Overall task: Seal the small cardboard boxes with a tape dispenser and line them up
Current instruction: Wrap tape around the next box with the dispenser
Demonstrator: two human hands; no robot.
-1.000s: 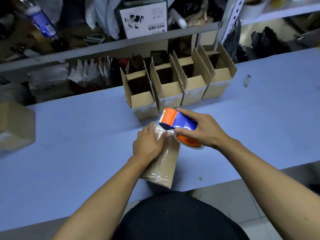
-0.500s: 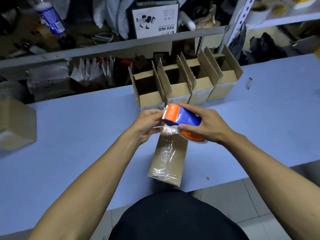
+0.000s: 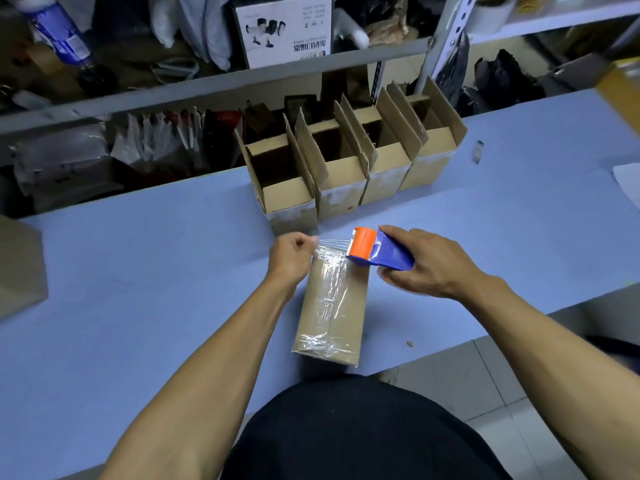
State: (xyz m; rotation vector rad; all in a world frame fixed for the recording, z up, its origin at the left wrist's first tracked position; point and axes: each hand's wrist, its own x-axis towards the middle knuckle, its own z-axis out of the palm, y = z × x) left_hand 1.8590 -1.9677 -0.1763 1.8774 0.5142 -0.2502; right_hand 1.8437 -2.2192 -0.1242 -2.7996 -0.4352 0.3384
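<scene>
At the near edge of the blue worktop the cardboard box lay flat, its long axis running from that edge toward the far one, with a wrinkled strip of clear tape along its upper face and folded over the near end. Half a second before, both hands had been crowded together over the far end of the box; by this moment they had drawn apart sideways. The left hand had its grip closed, fingers curled in a pinch on the tape at the far left corner of the box, while the right hand was clamped round the blue-and-orange tape dispenser, carried off toward the right. Between pinch and orange blade guard a short span of tape was stretched into fine strands, which suggests the strip was being torn free at the cutter, though the break itself could not be made out. If so, the sealing of this box was all but finished, only the loose end remaining to be pressed down. Along the far edge of the worktop four sealed boxes stood in a touching row, flaps upright, their bases taped; the present box would presumably join that row at its left end.
</scene>
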